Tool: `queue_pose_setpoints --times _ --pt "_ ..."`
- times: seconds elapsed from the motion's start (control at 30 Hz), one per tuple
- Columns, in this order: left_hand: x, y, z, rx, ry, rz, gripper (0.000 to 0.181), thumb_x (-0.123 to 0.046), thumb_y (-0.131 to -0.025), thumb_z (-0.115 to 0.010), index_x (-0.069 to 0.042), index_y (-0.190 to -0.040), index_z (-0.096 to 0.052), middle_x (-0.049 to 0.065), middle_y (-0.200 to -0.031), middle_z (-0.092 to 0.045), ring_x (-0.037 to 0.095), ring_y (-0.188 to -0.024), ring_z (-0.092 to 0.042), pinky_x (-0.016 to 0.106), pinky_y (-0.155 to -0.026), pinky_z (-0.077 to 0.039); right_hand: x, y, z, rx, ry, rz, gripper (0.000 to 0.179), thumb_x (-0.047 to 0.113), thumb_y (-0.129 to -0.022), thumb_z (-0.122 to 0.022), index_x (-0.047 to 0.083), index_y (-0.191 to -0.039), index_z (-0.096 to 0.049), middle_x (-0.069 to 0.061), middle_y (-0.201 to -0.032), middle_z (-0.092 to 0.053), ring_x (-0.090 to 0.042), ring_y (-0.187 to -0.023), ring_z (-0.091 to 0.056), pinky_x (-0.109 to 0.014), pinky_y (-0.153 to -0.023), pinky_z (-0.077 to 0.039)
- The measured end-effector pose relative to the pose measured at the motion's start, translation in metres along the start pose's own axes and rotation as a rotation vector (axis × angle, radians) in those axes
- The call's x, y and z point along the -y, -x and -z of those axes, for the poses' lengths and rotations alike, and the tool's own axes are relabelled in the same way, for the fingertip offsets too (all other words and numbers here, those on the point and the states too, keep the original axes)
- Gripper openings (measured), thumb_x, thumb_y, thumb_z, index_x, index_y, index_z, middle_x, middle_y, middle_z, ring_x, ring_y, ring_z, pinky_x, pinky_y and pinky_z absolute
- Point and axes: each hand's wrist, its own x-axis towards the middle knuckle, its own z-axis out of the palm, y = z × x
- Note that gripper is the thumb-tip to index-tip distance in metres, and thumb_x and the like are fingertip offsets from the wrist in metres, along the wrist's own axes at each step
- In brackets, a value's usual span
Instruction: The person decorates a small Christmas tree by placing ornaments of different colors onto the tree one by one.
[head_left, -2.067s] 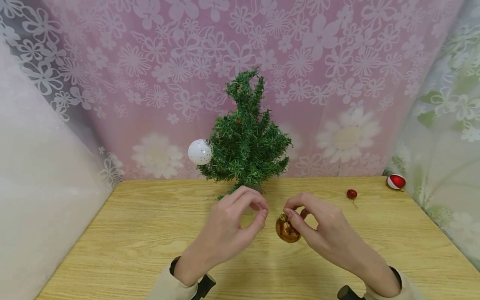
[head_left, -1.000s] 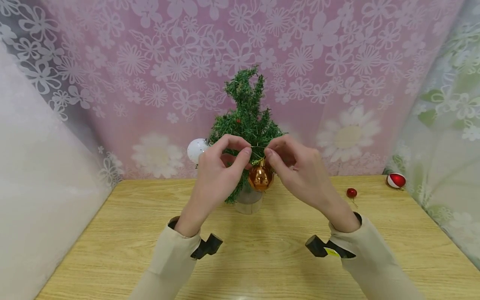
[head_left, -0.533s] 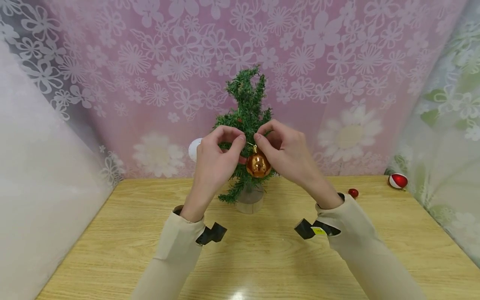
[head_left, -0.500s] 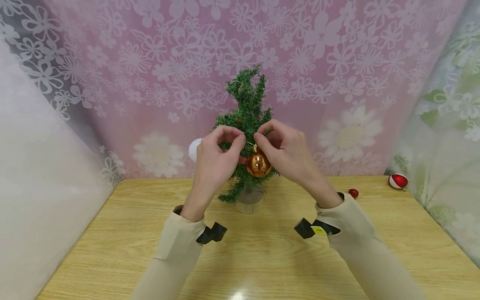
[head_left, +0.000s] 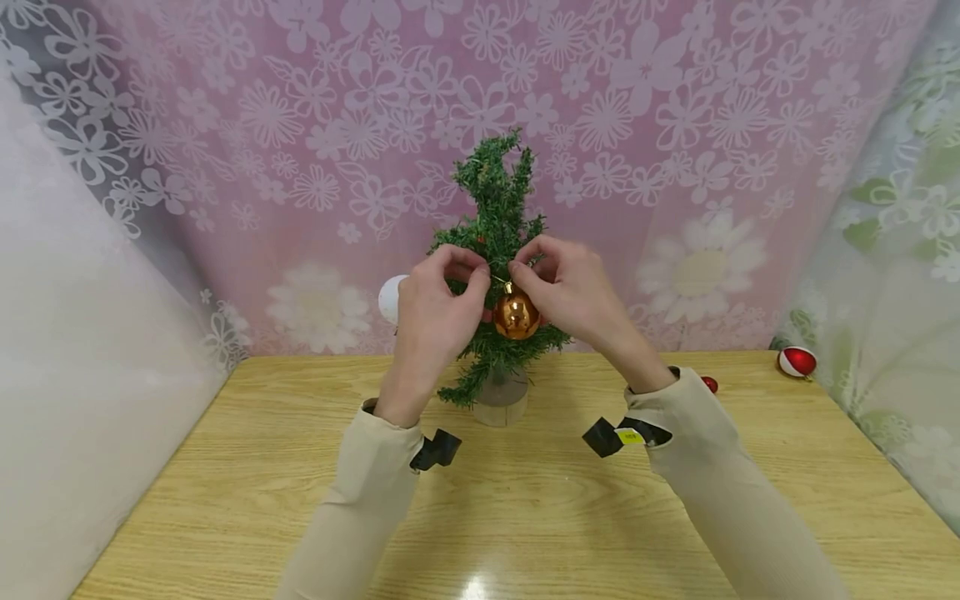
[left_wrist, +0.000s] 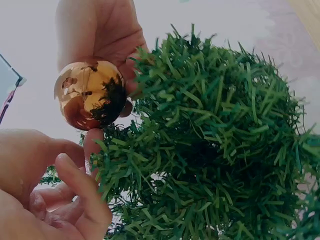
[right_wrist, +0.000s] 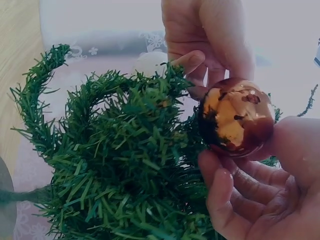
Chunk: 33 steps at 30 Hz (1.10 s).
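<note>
Both left hand point(head_left: 437, 304) and right hand point(head_left: 573, 287), fingers curled, pinch cord point(head_left: 499, 280) before tree point(head_left: 495, 200) in head view. Left wrist view: copper ball point(left_wrist: 90, 94) beside tree. Right wrist view adds white ball point(right_wrist: 151, 63) beyond tree. Against tree, copper ball hangs higher than earlier.

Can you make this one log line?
left hand: pinches gold string; right hand: pinches it too; shiny orange ball: hangs in front of tree
</note>
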Motion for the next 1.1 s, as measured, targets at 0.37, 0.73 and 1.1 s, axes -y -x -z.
queue_pose_setpoints --times 0.37,0.73,1.1 --pt "-0.001 0.008 -0.003 -0.025 -0.211 -0.086 0.015 -0.024 -0.103 -0.060 -0.015 -0.105 -0.071 0.001 -0.092 -0.074 0.018 -0.045 -0.044 0.028 -0.044 -0.034 -0.004 0.009 0.004 0.087 -0.027 -0.037 0.018 0.024 -0.104 -0.059 0.011 -0.112 -0.068 -0.010 -0.089 -0.074 -0.027 -0.059 -0.067 -0.036 -0.055 -0.056" --pt "-0.004 0.015 -0.016 -0.233 -0.360 -0.297 0.020 -0.032 -0.101 -0.066 -0.015 -0.109 -0.074 0.001 -0.094 -0.071 0.013 -0.069 -0.067 0.028 -0.059 -0.054 -0.004 0.052 0.029 0.026 -0.058 -0.010 0.020 0.021 -0.103 -0.061 0.006 -0.115 -0.067 -0.013 -0.103 -0.072 -0.020 -0.084 -0.073 -0.031 -0.063 -0.060" --pt "0.002 0.012 -0.031 -0.325 -0.447 -0.349 0.023 -0.031 -0.102 -0.064 -0.017 -0.115 -0.078 0.006 -0.105 -0.072 0.016 -0.069 -0.067 0.029 -0.048 -0.048 -0.036 0.088 0.067 -0.125 -0.022 0.030 0.014 0.011 -0.101 -0.063 0.009 -0.114 -0.069 0.018 -0.094 -0.070 0.003 -0.081 -0.072 -0.023 -0.060 -0.057"
